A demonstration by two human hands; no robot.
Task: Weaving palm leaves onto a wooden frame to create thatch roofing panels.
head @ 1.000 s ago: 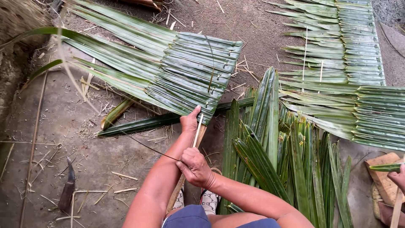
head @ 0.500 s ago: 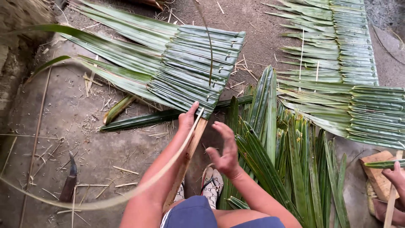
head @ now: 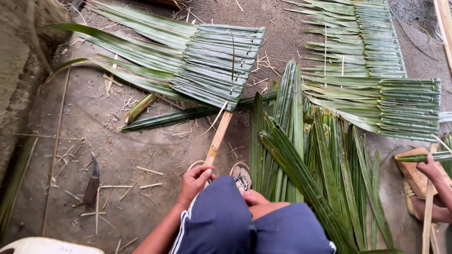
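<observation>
Both hands pulled back from woven leaf panel (head: 212,70) since earlier; left hand (head: 195,181) curled at bamboo stick (head: 218,138) lower end, grip closed; right hand (head: 255,197) on knee, grip unclear; panel ribbed, glossy green, on floor.

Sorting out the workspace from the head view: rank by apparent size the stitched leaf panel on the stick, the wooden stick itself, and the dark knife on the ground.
1. Stitched leaf panel, clearly largest.
2. Wooden stick.
3. Dark knife, looking somewhat shorter than the stick's visible part; the stick's upper end hides under the panel, so its full length is unsure.
</observation>
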